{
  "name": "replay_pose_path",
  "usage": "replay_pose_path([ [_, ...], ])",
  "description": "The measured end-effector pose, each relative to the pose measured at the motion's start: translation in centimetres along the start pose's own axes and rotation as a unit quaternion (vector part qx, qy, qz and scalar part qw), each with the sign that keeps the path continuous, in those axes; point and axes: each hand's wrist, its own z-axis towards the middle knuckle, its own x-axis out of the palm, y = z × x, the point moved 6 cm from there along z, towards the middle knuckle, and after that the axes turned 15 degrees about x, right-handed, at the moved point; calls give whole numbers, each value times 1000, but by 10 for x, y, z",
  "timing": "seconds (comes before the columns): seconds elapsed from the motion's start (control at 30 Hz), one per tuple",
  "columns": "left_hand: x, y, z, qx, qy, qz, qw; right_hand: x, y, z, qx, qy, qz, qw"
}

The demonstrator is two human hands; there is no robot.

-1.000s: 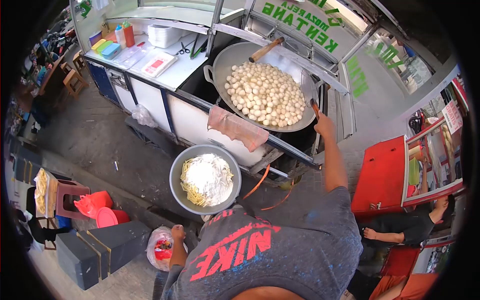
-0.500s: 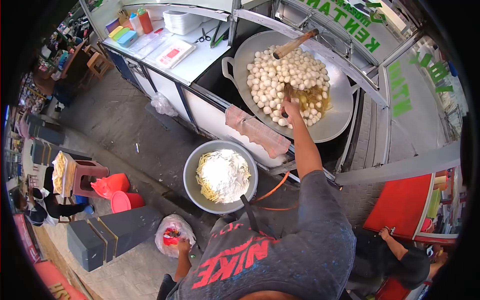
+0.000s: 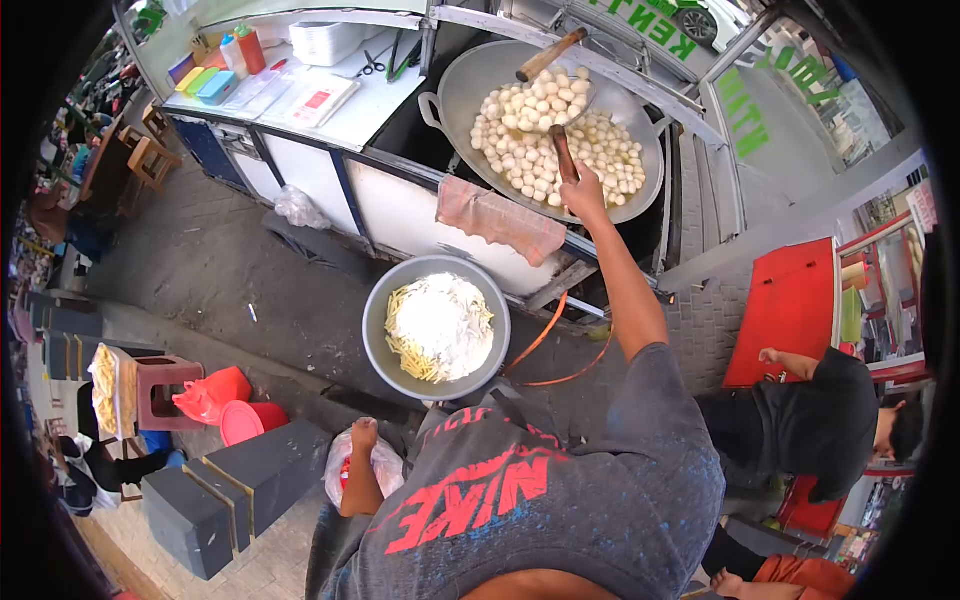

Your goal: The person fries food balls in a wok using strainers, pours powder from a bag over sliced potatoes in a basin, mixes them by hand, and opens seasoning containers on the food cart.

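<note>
My right hand [image 3: 584, 194] is closed around the wooden handle of a skimmer [image 3: 564, 152], which is tilted over a large metal wok [image 3: 455, 75]. A heap of pale round balls [image 3: 548, 100] rests in the skimmer's bowl, which they mostly cover. Many more balls float in the oil below. My left hand [image 3: 365, 434] is low beside my body, in front of a clear plastic bag [image 3: 385, 462] with something red in it. Its fingers are curled closed; whether they hold anything is hidden. Another wooden handle [image 3: 552, 55] crosses the wok's far side.
A grey basin [image 3: 374, 335] with pale cut strips under white powder stands on the ground before me. A cloth [image 3: 500, 218] hangs on the cart's edge. Bottles, trays and scissors [image 3: 371, 64] lie on the counter [image 3: 390, 110]. A person in black [image 3: 800, 420] is at the right.
My right hand has raised the skimmer, and a heap of balls now sits in it above the oil. My left hand has come up from the plastic bag. The view has shifted.
</note>
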Motion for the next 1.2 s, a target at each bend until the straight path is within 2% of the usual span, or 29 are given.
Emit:
replay_pose_path([
  [0.03, -5, 4, 14, 49, -16, 35, 998, -10, 7, -19, -17, -46, -78, 996],
  [0.1, -13, 9, 30, 5, -36, -4, 999, -23, -2, -51, -81, -115, -165, 976],
  [0.17, -18, 8, 37, 12, -42, -3, 999, -43, 0, -87, -2, -89, -272, 958],
  [0.23, -22, -3, 42, 32, -66, 30, 997, -65, -7, -101, 20, -98, -360, 928],
  [0.3, -18, -1, 43, 6, -70, 9, 997, -92, -21, -90, 56, -111, -416, 901],
  [0.33, -16, -1, 38, 28, -97, 26, 995, -107, -25, -79, 62, -123, -436, 890],
  [0.4, -7, 15, 19, 5, -105, -33, 994, -136, -28, -53, 73, -146, -484, 860],
  [0.43, -3, 12, 8, -11, -113, -62, 992, -151, -35, -36, 75, -147, -489, 857],
  [0.5, 4, 9, -35, -116, -16, -59, 991, -171, -45, 4, 66, -149, -504, 848],
  [0.57, 18, 20, -95, -214, -99, -101, 967, -173, -65, 40, 82, -99, -506, 853],
  [0.6, 26, 17, -128, -268, -104, -112, 951, -158, -67, 40, 82, -72, -489, 865],
  [0.63, 53, 64, -154, -212, -83, -146, 963, -151, -67, 44, 83, -54, -473, 875],
  [0.67, 63, 55, -163, -187, -18, -56, 981, -134, -80, 56, 74, -53, -448, 889],
  [0.7, 71, 41, -172, -121, 73, 77, 987, -112, -99, 75, 63, -55, -422, 903],
  [0.73, 76, 27, -178, -29, 158, 207, 965, -86, -108, 87, 76, -38, -359, 929],
  [0.77, 76, 16, -183, 28, 201, 278, 939, -54, -133, 115, 66, -12, -317, 946],
  [0.8, 72, 12, -185, 62, 224, 322, 918, -23, -125, 118, 71, -57, -271, 958],
  [0.83, 62, 14, -180, 64, 221, 314, 921, 14, -123, 125, 146, 0, -134, 980],
  [0.87, 54, 15, -180, 66, 218, 303, 925, 43, -116, 132, 152, -28, -56, 986],
  [0.9, 50, 14, -181, 68, 212, 291, 931, 76, -113, 141, 212, 56, 73, 973],
  [0.97, 46, 5, -176, 69, 183, 265, 944, 114, -88, 156, 224, 115, 205, 946],
  [1.0, 20, 9, -161, -130, 34, 81, 988, 123, -73, 162, 199, 140, 219, 945],
  [1.03, -1, 13, -139, -312, -112, -113, 937, 121, -63, 163, 178, 159, 232, 943],
  [1.07, -34, -13, -94, -97, -100, -12, 990, 111, -57, 163, 157, 171, 245, 941],
  [1.1, -40, 26, -59, -124, -147, -40, 980, 101, -48, 154, 136, 185, 256, 939],
  [1.13, -58, -12, -27, -102, -195, -98, 970, 87, -47, 141, 129, 178, 254, 942],
  [1.17, -70, -35, 5, -103, -203, -132, 965, 73, -45, 129, 119, 170, 253, 945],
  [1.2, -75, -38, 38, -67, -205, -123, 969, 60, -42, 117, 90, 176, 240, 950],
])
